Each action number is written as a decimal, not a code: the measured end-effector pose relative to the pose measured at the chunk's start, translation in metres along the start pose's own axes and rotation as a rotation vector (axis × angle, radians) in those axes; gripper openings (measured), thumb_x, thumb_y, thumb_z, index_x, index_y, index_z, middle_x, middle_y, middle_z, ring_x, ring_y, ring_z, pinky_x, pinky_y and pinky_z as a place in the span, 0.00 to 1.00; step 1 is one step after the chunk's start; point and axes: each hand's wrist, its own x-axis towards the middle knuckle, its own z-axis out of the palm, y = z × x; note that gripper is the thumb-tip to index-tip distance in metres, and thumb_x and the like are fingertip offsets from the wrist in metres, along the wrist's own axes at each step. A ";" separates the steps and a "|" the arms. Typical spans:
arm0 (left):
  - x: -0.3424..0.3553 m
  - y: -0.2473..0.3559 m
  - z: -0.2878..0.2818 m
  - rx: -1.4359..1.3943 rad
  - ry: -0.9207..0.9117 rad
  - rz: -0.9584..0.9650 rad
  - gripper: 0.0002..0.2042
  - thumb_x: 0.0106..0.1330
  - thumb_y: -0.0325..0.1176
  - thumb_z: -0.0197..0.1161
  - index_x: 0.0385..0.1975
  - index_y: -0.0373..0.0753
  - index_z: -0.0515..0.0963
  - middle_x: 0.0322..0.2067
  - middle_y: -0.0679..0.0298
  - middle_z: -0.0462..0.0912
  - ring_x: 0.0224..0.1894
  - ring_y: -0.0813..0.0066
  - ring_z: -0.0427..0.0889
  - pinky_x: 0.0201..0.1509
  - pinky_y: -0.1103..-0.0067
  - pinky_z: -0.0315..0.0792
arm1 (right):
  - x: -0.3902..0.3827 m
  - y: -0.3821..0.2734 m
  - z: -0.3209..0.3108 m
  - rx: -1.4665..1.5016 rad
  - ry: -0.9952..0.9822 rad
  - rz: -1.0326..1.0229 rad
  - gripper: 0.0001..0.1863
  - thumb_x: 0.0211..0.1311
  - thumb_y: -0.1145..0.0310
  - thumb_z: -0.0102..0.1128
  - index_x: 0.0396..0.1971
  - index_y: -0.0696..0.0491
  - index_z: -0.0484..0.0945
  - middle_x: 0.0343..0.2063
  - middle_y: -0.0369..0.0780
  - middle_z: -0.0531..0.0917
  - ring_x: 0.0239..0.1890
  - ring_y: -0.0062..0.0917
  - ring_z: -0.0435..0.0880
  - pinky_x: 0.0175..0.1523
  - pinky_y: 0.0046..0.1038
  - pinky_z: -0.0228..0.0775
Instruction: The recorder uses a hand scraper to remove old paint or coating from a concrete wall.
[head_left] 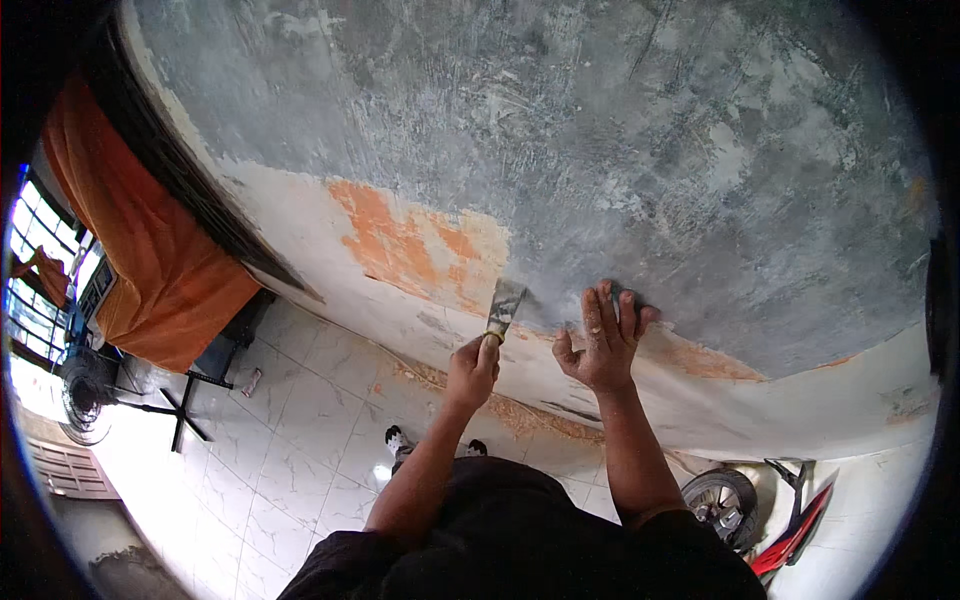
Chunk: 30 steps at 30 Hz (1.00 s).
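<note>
curtain (150, 260) hangs at wall's left edge | left hand (472, 370) fingers wrapped tight round scraper (503, 308) handle, blade flat on wall (620, 150) at paint line, angled to lift it | right hand (603, 343) fingers spread, braced on wall beside blade

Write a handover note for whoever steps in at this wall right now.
Left hand: gripping the scraper, blade against the wall at the paint edge.
Right hand: open, flat on the wall beside it.
Done: upper wall is stripped to grey. Flakes lie along the base.
Left: the pale band and orange patches low on the wall.
</note>
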 end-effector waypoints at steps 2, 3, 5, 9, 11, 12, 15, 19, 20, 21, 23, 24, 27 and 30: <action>0.002 0.005 0.002 0.012 -0.034 0.091 0.19 0.70 0.46 0.46 0.20 0.40 0.67 0.12 0.74 0.61 0.11 0.87 0.57 0.13 0.86 0.53 | 0.004 -0.001 -0.003 -0.007 0.020 0.012 0.31 0.53 0.55 0.51 0.59 0.49 0.65 0.62 0.39 0.63 0.69 0.34 0.44 0.69 0.43 0.23; 0.006 -0.009 -0.003 0.011 -0.023 0.101 0.19 0.70 0.46 0.46 0.20 0.40 0.67 0.12 0.74 0.61 0.11 0.87 0.57 0.13 0.86 0.53 | 0.005 -0.001 -0.001 0.001 0.028 0.003 0.31 0.53 0.55 0.51 0.59 0.49 0.65 0.62 0.39 0.63 0.69 0.34 0.44 0.69 0.43 0.23; 0.004 -0.050 -0.016 0.014 0.025 0.055 0.18 0.70 0.45 0.47 0.21 0.41 0.66 0.13 0.75 0.61 0.11 0.88 0.57 0.14 0.86 0.53 | 0.003 -0.001 0.000 -0.008 0.016 0.011 0.31 0.53 0.55 0.52 0.59 0.49 0.65 0.62 0.39 0.64 0.70 0.34 0.44 0.69 0.44 0.23; -0.003 -0.039 -0.015 -0.034 0.053 -0.085 0.16 0.69 0.43 0.49 0.23 0.38 0.70 0.14 0.76 0.62 0.15 0.89 0.60 0.17 0.85 0.55 | 0.001 0.000 0.000 -0.008 -0.005 0.009 0.31 0.53 0.56 0.52 0.59 0.49 0.65 0.62 0.39 0.64 0.70 0.34 0.44 0.69 0.43 0.23; 0.001 -0.015 -0.004 -0.061 0.011 -0.055 0.16 0.69 0.43 0.49 0.23 0.38 0.70 0.14 0.76 0.62 0.15 0.89 0.60 0.16 0.86 0.55 | -0.001 0.001 0.000 -0.010 -0.013 0.014 0.31 0.53 0.56 0.52 0.58 0.49 0.66 0.61 0.39 0.64 0.70 0.34 0.44 0.69 0.44 0.24; 0.001 -0.008 0.000 -0.090 -0.024 -0.019 0.16 0.69 0.43 0.50 0.23 0.38 0.70 0.14 0.76 0.62 0.14 0.89 0.59 0.16 0.86 0.55 | -0.002 0.001 -0.001 -0.011 -0.018 0.017 0.31 0.53 0.56 0.52 0.58 0.49 0.66 0.61 0.39 0.64 0.70 0.34 0.44 0.69 0.44 0.24; 0.002 -0.031 -0.012 -0.105 -0.001 -0.024 0.16 0.69 0.43 0.50 0.23 0.38 0.70 0.15 0.76 0.62 0.14 0.89 0.59 0.16 0.86 0.55 | 0.004 0.000 -0.001 0.012 0.027 0.008 0.30 0.52 0.56 0.52 0.58 0.50 0.67 0.61 0.40 0.65 0.69 0.33 0.44 0.69 0.44 0.24; -0.002 -0.037 -0.014 0.007 0.041 -0.091 0.15 0.70 0.42 0.49 0.23 0.39 0.69 0.15 0.76 0.62 0.14 0.89 0.59 0.16 0.86 0.55 | 0.000 0.001 0.000 -0.019 -0.001 0.006 0.31 0.52 0.56 0.52 0.58 0.49 0.67 0.61 0.39 0.65 0.69 0.33 0.45 0.69 0.43 0.25; -0.005 -0.025 -0.010 0.008 0.042 -0.090 0.15 0.70 0.42 0.49 0.23 0.39 0.69 0.15 0.76 0.62 0.14 0.89 0.59 0.16 0.86 0.55 | -0.001 0.001 0.001 -0.015 -0.009 0.007 0.31 0.52 0.56 0.52 0.58 0.49 0.66 0.61 0.39 0.65 0.69 0.33 0.45 0.69 0.43 0.25; -0.005 -0.012 -0.005 -0.042 0.012 -0.048 0.15 0.70 0.41 0.49 0.24 0.38 0.69 0.15 0.76 0.62 0.14 0.89 0.59 0.16 0.86 0.55 | -0.001 0.001 0.003 -0.017 -0.011 0.010 0.31 0.52 0.56 0.52 0.58 0.49 0.66 0.61 0.39 0.65 0.69 0.33 0.45 0.69 0.43 0.25; -0.001 -0.005 -0.001 -0.094 -0.012 -0.008 0.15 0.70 0.41 0.49 0.24 0.38 0.69 0.15 0.76 0.62 0.15 0.89 0.59 0.17 0.86 0.55 | 0.001 0.003 0.003 -0.007 0.021 0.005 0.31 0.52 0.56 0.52 0.58 0.49 0.66 0.61 0.39 0.64 0.69 0.33 0.46 0.69 0.44 0.25; 0.001 -0.005 0.000 -0.115 -0.032 0.009 0.15 0.70 0.41 0.49 0.25 0.38 0.69 0.15 0.76 0.62 0.15 0.89 0.59 0.17 0.86 0.55 | 0.001 0.002 0.000 -0.002 0.019 0.004 0.31 0.52 0.56 0.52 0.58 0.49 0.66 0.61 0.39 0.64 0.69 0.33 0.46 0.69 0.44 0.25; 0.000 -0.036 -0.010 -0.076 -0.033 0.012 0.14 0.70 0.41 0.49 0.26 0.37 0.69 0.15 0.76 0.61 0.15 0.89 0.58 0.17 0.86 0.55 | 0.002 0.000 0.000 -0.008 0.034 0.014 0.31 0.52 0.56 0.51 0.58 0.49 0.66 0.62 0.38 0.64 0.69 0.33 0.46 0.69 0.44 0.25; 0.000 -0.059 -0.024 0.030 0.053 -0.078 0.14 0.70 0.41 0.49 0.28 0.36 0.71 0.15 0.76 0.60 0.15 0.89 0.58 0.17 0.86 0.55 | 0.001 0.000 0.003 -0.008 0.009 -0.002 0.31 0.53 0.56 0.52 0.59 0.49 0.66 0.62 0.38 0.64 0.69 0.33 0.46 0.69 0.44 0.25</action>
